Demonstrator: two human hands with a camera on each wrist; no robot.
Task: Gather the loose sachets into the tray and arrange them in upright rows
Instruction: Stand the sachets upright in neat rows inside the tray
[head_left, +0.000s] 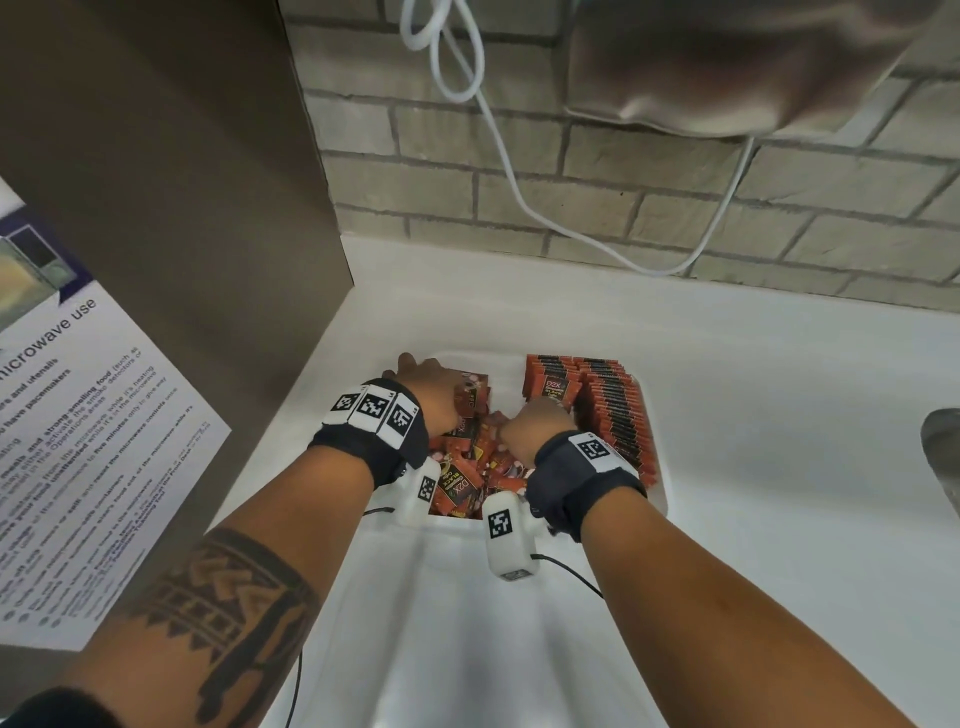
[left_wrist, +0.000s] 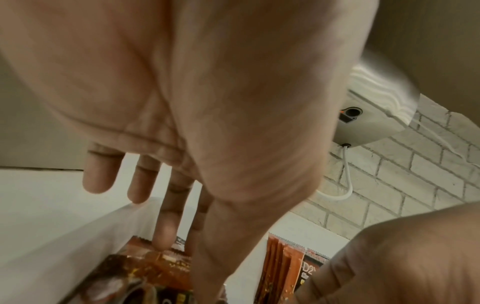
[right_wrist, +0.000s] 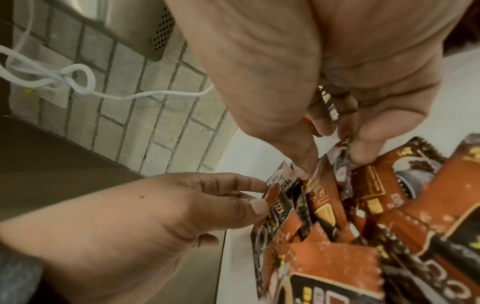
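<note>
The white tray (head_left: 655, 467) sits on the white counter (head_left: 753, 389) near the corner by the brown panel (head_left: 182, 156). Its right side already holds upright rows of sachets (head_left: 613, 410); its left and centre hold a jumbled heap of loose sachets (head_left: 467, 467).

Hand state: the right hand (head_left: 535, 423) is curled over the heap beside the front of the rows, thumb and fingers clamped on a few sachets, as the right wrist view shows. The left hand (head_left: 431, 384) reaches to the far left of the tray, thumb and forefinger pinching one sachet edge (right_wrist: 272, 193) while the remaining fingers stay extended.

Probable faults from this point:
- The right hand works just beside the finished rows; a sideways knock is likely to topple them
- Sachets overlap in the heap; lifting one may drag neighbours over the low tray rim onto the counter
- A bunch held at mixed angles may not stand upright once released
</note>
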